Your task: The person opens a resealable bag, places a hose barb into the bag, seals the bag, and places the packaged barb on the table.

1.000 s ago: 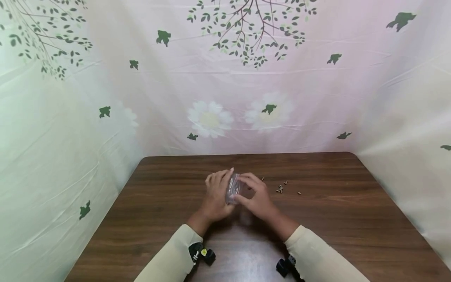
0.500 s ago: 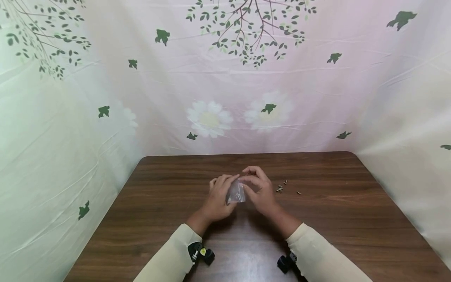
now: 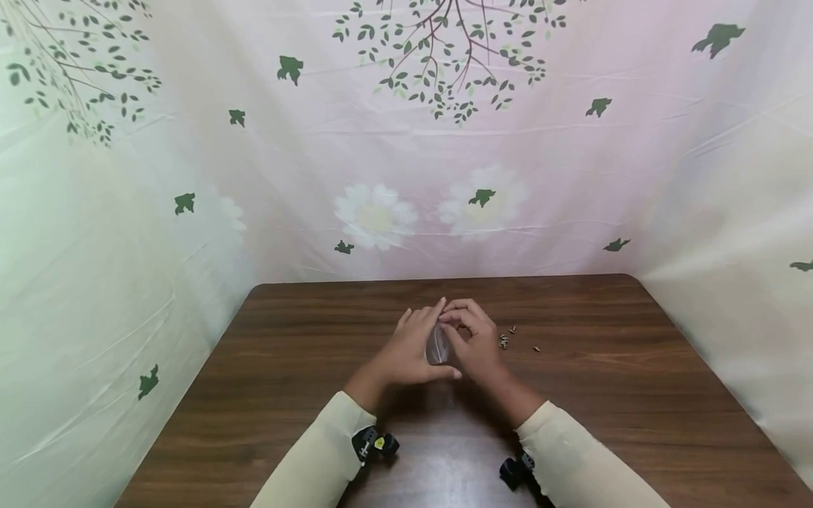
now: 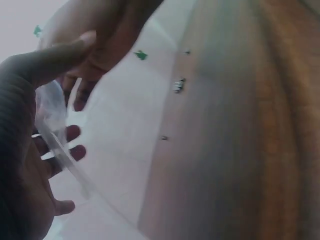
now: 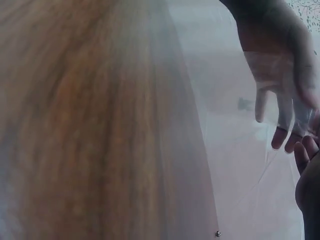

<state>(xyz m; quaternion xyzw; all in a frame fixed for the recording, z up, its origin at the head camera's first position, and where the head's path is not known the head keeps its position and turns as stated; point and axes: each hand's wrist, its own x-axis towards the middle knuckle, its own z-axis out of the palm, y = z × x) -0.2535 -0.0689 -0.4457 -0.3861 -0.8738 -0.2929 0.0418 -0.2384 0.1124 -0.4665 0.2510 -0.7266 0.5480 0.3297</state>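
A small clear plastic bag [image 3: 437, 347] is between my two hands above the table. My right hand [image 3: 478, 342] pinches its upper edge between thumb and curled fingers. On the other side, my left hand [image 3: 408, 349] has its fingers straight and its thumb stretched out toward the right hand. In the left wrist view the bag [image 4: 52, 112] lies along the palm side of those fingers. Through the see-through plastic in the right wrist view, the left hand [image 5: 272, 60] shows with spread fingers. The pinching fingertips are partly hidden.
Right of the hands lies a small cluster of screw-like metal pieces [image 3: 504, 341] on the brown wooden table [image 3: 635, 402]. Two single pieces sit apart, one behind [image 3: 512, 329] and one farther right [image 3: 536, 349]. A printed cloth [image 3: 540, 233] hangs behind the table's far edge.
The left hand has turned and moved right, its thumb now stretched out from the bag. The bag has shifted right, looks narrower, and is pinched at its top by the right hand.
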